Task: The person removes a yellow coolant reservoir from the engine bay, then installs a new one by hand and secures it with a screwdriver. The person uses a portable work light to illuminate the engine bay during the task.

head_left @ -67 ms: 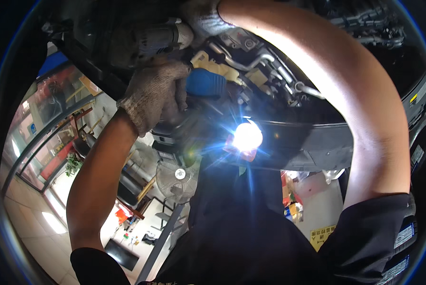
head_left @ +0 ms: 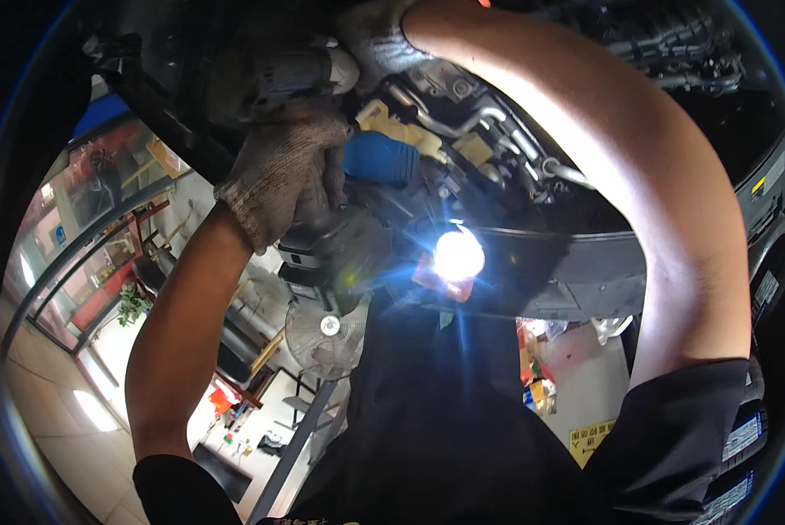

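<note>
My left hand (head_left: 287, 166), in a knitted grey glove, is closed around the handle of what looks like a cordless power tool. The tool's dark grey body (head_left: 279, 74) shows above the fist, and its blocky black base (head_left: 331, 249) below. My right hand (head_left: 377, 37), also gloved, reaches up and over to the silvery rounded end of the tool; its fingers are lost in the dark, and I cannot tell whether they touch it. Right beside my left fist sits a blue ribbed cap-like part (head_left: 379, 157). Metal pipes (head_left: 484, 118) and a cream plastic part (head_left: 397, 127) lie beyond it.
A glaring lamp (head_left: 459, 255) shines in the middle. A long dark panel (head_left: 567, 271) runs rightward from it, under my right arm. Down at the left stand a fan (head_left: 325, 328) and furniture. Tyres (head_left: 747, 437) are stacked at the right edge.
Both hands keep nearly the same place and grip. The view has shifted very slightly.
</note>
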Demonstrator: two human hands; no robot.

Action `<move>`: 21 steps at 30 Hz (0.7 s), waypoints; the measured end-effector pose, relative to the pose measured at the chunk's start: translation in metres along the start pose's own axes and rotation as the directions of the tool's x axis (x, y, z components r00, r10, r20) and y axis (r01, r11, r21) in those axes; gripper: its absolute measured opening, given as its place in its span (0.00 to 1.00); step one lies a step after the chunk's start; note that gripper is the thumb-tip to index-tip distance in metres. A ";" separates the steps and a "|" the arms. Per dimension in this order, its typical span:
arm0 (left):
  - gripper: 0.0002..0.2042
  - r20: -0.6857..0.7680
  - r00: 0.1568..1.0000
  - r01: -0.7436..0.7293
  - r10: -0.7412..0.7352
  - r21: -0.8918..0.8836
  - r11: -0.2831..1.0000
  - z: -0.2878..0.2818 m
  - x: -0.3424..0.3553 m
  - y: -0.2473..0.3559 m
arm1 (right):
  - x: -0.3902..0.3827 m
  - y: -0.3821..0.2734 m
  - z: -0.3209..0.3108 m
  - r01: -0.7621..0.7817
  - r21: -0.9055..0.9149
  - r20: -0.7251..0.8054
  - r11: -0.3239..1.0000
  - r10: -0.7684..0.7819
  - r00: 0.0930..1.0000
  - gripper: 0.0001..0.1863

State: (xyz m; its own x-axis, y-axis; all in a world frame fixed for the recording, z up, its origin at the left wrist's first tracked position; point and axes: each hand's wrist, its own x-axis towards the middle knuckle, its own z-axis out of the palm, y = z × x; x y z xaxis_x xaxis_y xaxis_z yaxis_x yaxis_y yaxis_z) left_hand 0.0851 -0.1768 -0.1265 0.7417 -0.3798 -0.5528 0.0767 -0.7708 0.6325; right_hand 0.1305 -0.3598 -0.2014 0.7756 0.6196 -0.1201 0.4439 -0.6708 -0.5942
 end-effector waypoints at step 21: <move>0.35 0.008 0.869 0.237 -0.495 -0.884 0.403 0.077 -0.321 -0.305 | 0.012 -0.130 0.009 -0.014 0.524 0.151 0.852 -0.076 0.986 0.18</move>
State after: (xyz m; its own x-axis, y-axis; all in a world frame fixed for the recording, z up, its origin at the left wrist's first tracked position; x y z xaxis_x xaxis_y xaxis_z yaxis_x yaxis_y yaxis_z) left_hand -0.2275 0.1406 -0.1840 0.6016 0.0474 -0.7974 0.7958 0.0516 0.6034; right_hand 0.0780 -0.2620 -0.1324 0.6629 0.7234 -0.1930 0.1316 -0.3664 -0.9211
